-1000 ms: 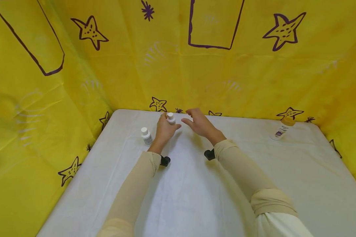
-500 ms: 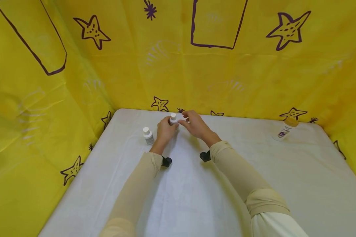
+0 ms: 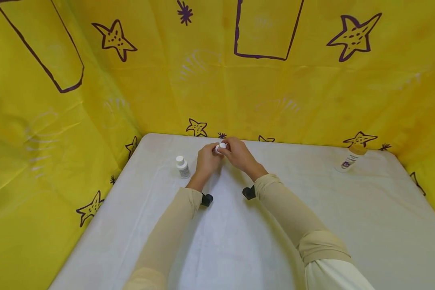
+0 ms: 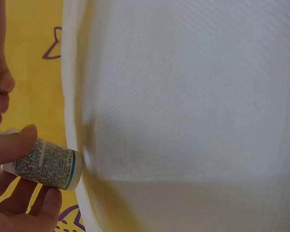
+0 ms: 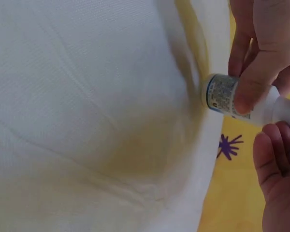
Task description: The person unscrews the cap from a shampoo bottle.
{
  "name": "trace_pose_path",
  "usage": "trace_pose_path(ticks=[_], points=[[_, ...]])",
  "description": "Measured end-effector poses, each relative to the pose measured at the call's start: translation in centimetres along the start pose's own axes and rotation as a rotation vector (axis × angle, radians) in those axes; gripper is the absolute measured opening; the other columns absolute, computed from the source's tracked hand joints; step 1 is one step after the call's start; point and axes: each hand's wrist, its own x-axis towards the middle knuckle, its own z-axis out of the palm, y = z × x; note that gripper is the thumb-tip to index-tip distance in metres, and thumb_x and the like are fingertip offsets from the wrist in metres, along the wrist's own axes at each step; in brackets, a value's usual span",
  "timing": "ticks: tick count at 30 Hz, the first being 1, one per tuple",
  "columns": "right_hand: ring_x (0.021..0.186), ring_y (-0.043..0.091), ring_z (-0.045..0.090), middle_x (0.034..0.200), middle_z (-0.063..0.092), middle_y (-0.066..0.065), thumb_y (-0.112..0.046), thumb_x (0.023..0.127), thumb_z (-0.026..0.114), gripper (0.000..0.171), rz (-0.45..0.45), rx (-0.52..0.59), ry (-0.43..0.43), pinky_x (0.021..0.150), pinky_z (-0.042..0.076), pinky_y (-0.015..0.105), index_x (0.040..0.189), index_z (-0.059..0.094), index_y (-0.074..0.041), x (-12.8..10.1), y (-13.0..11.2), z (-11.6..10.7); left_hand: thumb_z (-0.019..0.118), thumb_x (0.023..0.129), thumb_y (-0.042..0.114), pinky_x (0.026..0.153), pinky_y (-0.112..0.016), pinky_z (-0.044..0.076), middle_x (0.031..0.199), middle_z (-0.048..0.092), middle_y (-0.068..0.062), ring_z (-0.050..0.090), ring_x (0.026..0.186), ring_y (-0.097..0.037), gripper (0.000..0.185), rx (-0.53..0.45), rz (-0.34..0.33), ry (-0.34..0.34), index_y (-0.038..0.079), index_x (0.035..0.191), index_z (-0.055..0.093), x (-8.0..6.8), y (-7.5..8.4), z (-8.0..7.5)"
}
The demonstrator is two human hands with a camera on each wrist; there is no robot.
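Left hand [image 3: 206, 161] grips a small white bottle [image 4: 48, 164] round its body at the far middle of the table [image 3: 239, 241], lifted off the surface, probably to steady it. Right hand [image 3: 239, 155] pinches its cap [image 3: 222, 146], so both hands meet on it. Three bottles in all: this one, a second [image 3: 183, 166] just left, an orange-capped one [image 3: 349, 158] far right.
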Motion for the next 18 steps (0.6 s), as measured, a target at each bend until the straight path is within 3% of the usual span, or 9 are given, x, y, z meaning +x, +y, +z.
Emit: trace_pose_path(ticks=[7,13,18], points=[[0.087,0.025,0.057,0.098,0.065,0.014,-0.028,0.101,0.066,0.033,-0.017,-0.026,0.033,0.078,0.048,0.035,0.117,0.065,0.001,-0.4,0.3,-0.2,0.077,0.087,0.01,0.106,-0.043,0.051,0.125,0.073,-0.014,0.066,0.121,-0.031,0.039,0.0,0.041,-0.003,0.008,0.126,0.072,-0.4,0.3,0.0],[0.087,0.024,0.057,0.099,0.066,0.013,-0.028,0.102,0.063,0.03,-0.026,-0.043,0.015,0.078,0.048,0.035,0.116,0.067,-0.001,-1.2,0.6,-1.4,0.078,0.089,0.016,0.106,-0.044,0.052,0.125,0.072,-0.013,0.065,0.12,-0.03,0.038,-0.018,0.044,-0.061,0.008,0.126,0.071,-0.8,0.5,0.7],[0.085,0.023,0.056,0.096,0.066,0.011,-0.028,0.102,0.063,0.029,-0.017,-0.025,0.023,0.075,0.048,0.033,0.115,0.069,-0.003,-2.2,0.9,-2.8,0.08,0.088,0.023,0.097,-0.041,0.054,0.112,0.073,-0.009,0.063,0.105,-0.025,0.033,-0.012,0.094,-0.107,0.011,0.119,0.076,-1.2,1.0,1.3]])
